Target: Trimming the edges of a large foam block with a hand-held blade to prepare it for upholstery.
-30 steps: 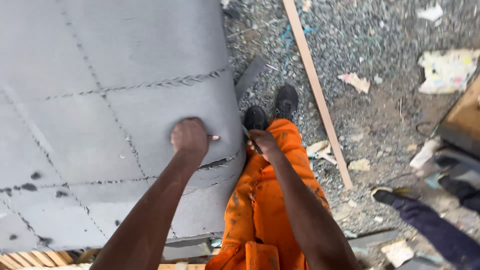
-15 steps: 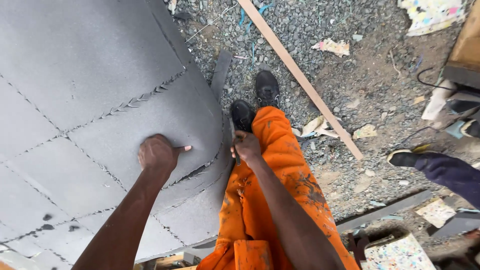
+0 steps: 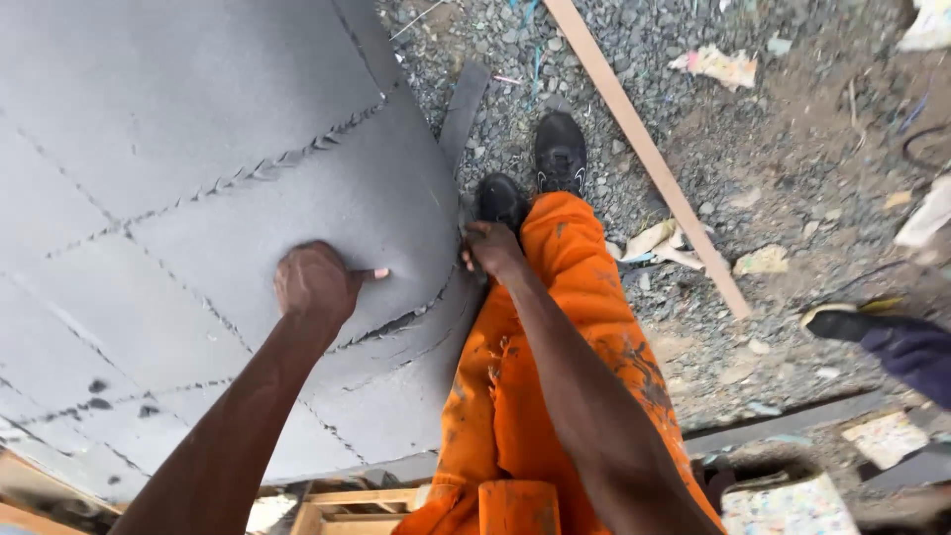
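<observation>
A large grey foam sheet (image 3: 178, 149), stitched together from panels, curves over a bulky form on the left. My left hand (image 3: 315, 282) presses on it as a fist with the thumb stuck out to the right. My right hand (image 3: 487, 248) is closed on the sheet's right edge, just above my knee. My orange, paint-stained trousers (image 3: 555, 376) and black shoes (image 3: 560, 149) show below it.
Gravel ground (image 3: 792, 198) lies to the right with a long wooden batten (image 3: 649, 154), paper scraps and a loose grey strip (image 3: 463, 109). Another person's shoe and dark trouser leg (image 3: 882, 332) stand at the right edge. Wooden framing (image 3: 347, 500) shows at the bottom.
The view has swung, so both hands sit lower and further left in the picture. My hands keep the same hold on the sheet; the other person's foot has shifted.
</observation>
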